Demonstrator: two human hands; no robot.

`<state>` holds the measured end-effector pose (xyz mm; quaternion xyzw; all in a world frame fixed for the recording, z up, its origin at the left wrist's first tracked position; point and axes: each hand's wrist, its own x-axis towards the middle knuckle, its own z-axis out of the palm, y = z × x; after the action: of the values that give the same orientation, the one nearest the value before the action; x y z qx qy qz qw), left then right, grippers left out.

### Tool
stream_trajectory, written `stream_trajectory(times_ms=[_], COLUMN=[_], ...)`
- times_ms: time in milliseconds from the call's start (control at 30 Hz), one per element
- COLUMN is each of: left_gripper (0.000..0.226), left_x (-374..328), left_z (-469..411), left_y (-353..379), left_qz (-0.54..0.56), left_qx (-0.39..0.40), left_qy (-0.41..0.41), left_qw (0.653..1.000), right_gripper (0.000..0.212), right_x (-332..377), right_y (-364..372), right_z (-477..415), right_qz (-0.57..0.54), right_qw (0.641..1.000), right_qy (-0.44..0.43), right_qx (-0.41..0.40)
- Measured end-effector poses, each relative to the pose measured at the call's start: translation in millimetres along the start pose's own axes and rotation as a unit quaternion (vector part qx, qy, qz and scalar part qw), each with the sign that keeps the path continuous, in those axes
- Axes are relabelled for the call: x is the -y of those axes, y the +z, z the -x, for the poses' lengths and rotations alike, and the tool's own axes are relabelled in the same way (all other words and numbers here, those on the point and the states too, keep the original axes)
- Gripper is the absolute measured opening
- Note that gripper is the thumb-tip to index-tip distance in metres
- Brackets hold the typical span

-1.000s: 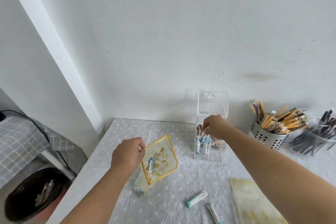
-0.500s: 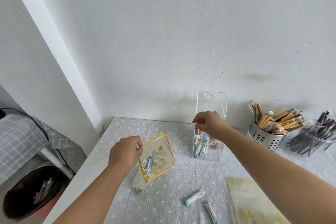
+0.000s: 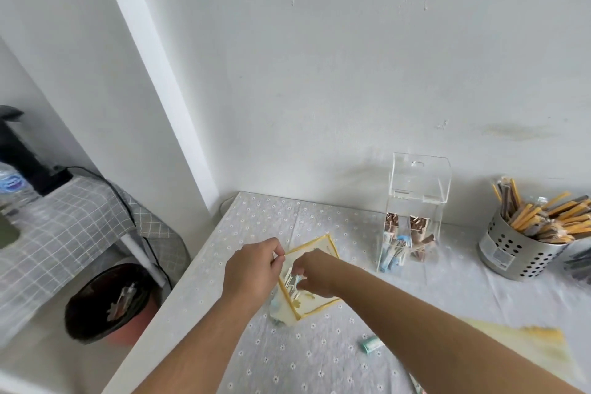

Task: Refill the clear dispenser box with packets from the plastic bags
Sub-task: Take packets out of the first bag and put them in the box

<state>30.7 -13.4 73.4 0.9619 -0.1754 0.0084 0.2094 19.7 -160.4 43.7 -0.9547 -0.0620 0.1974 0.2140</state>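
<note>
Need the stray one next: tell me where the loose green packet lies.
In the head view the loose green packet lies on the tablecloth, right of the yellow-edged bag, beside the right forearm.

Left hand (image 3: pixel 252 269) pinches the plastic bag (image 3: pixel 315 302) rim; right hand (image 3: pixel 316 272) pinches packets (image 3: pixel 291 280) inside.

We show the clear dispenser box (image 3: pixel 415 211) standing upright at the back, its lid (image 3: pixel 419 177) swung open, with brown and blue-and-white packets (image 3: pixel 395 253) piled in its lower half. To its left, the yellow-edged plastic bag (image 3: pixel 315 301) hangs tilted from the left hand (image 3: pixel 252 269), which pinches its top corner, while the right hand (image 3: pixel 315 275) pinches the bagged packets (image 3: pixel 291 280) at its mouth. We also mark a loose teal packet (image 3: pixel 370 345) lying flat and a second bag (image 3: pixel 524 345), blurred, flat at lower right.
</note>
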Motion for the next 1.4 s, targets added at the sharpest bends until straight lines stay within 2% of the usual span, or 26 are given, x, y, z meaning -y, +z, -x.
stream_trajectory(times_ms=[133,233,367,567,667,800,933,1033,1233,1333,1400], left_gripper=[0.010,0.009,0.010,0.012,0.011,0.011,0.011,0.010,0.010,0.009,0.010], left_x=[1.3,3.7,8.7,17.4,18.0,16.2,13.7,13.9,16.1,14.5,9.7], left_z=[1.6,-1.1,-5.4,-5.9,-5.9,-7.9,-9.2,-7.4,-7.4,-10.6,-14.1], left_y=[-2.0,-3.7,-5.8,-4.9,-3.7,-4.8,-5.7,-4.2,-1.7,0.0,1.3], left_qz=[0.004,0.006,-0.008,-0.014,-0.014,-0.012,-0.004,-0.007,-0.009,-0.008,-0.010], left_qx=[0.006,0.010,0.023,0.022,0.021,0.018,0.010,0.007,0.009,0.005,0.001], left_qy=[0.014,0.020,0.033,0.051,0.056,0.057,0.055,0.054,0.041,0.028,0.016], left_qw=[1.000,1.000,0.999,0.998,0.998,0.998,0.998,0.998,0.999,1.000,1.000], right_gripper=[0.058,0.068,0.060,0.018,0.026,0.036,0.019,0.032,0.028,0.022,0.025], right_x=[0.6,-6.9,-18.0,-21.0,-21.8,-19.2,-21.4,-21.7,-14.9,-5.8,-2.7], right_y=[21.8,31.9,36.8,51.4,50.2,37.9,31.0,33.5,35.5,30.4,23.9], right_z=[-32.0,-50.2,-61.4,-71.4,-72.5,-69.9,-67.5,-66.1,-62.3,-55.1,-46.6], right_qz=[0.069,0.128,0.199,0.222,0.236,0.156,-0.013,-0.087,-0.059,0.015,0.030], right_qw=[0.996,0.988,0.976,0.974,0.970,0.985,0.995,0.988,0.992,0.996,0.997], right_qy=[0.039,0.027,0.026,0.025,0.025,0.029,0.081,0.111,0.112,0.086,0.066], right_qx=[0.048,0.085,0.086,0.050,0.061,0.073,0.064,0.067,0.024,-0.004,-0.034])
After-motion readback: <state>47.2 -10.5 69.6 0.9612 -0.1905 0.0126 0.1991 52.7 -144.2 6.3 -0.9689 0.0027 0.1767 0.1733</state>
